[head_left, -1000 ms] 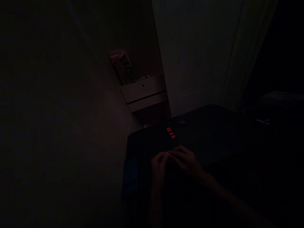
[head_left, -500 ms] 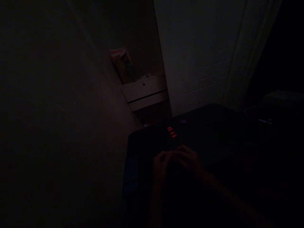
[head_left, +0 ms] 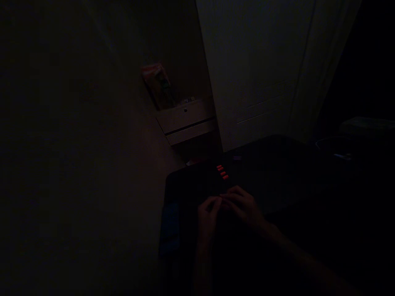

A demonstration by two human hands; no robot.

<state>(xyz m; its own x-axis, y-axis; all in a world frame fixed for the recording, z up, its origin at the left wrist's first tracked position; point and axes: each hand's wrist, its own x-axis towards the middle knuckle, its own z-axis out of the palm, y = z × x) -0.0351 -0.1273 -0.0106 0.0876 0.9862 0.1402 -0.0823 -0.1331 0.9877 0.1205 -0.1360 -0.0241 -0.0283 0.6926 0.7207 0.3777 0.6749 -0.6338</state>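
Observation:
In the dim head view my left hand [head_left: 208,211] is closed in a pinch, its fingertips meeting those of my right hand [head_left: 243,204]. My right hand is closed too, thumb and fingers pressed together. Whatever lies between the fingertips is too dark and small to make out. Just beyond my hands, several small orange-red pieces [head_left: 222,174] lie in a short row on the dark table [head_left: 194,185].
A blue flat object [head_left: 169,228] lies along the table's left side. Near the far edge is a small purplish piece [head_left: 237,158]. Behind stand a drawer unit [head_left: 191,117], a packet [head_left: 157,84] and a pale door [head_left: 253,61]. A thin cable [head_left: 324,140] shows at right.
Both hands stay fingertip to fingertip, with my right hand shifted very slightly. The view has moved a little and grown darker; the orange-red pieces keep their row.

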